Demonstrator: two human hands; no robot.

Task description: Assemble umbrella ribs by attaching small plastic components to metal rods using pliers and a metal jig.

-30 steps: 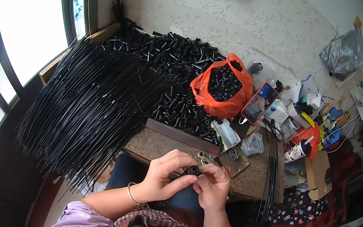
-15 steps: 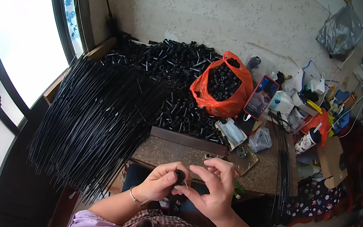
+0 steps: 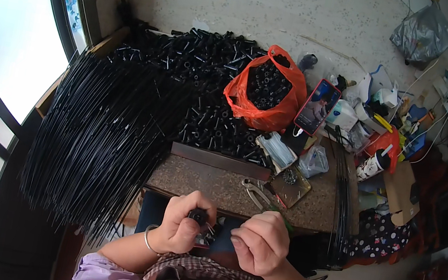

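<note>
My left hand [image 3: 183,227] is closed around a small black cylindrical plastic part [image 3: 198,216], its round end facing up beside the thumb. Thin light-coloured pieces [image 3: 210,230] stick out by the fingers of that hand; I cannot make out what they are. My right hand [image 3: 262,243] is a short way to the right, apart from the left one. Its fingers are curled and pressed together, and whatever they might hold is hidden. Both hands are over my lap, just in front of the table's near edge.
A heap of black plastic parts [image 3: 217,130] lies behind a dark strip [image 3: 220,161]. Long black rods [image 3: 98,142] cover the left side. An orange bag [image 3: 276,113] holds more black parts. Pliers [image 3: 255,193], a phone [image 3: 317,107] and a cup [image 3: 371,167] are to the right.
My hands have moved apart: the right fingers, spread and touching near the black part before, are now curled and away from it. The view has shifted, bringing the pliers into sight.
</note>
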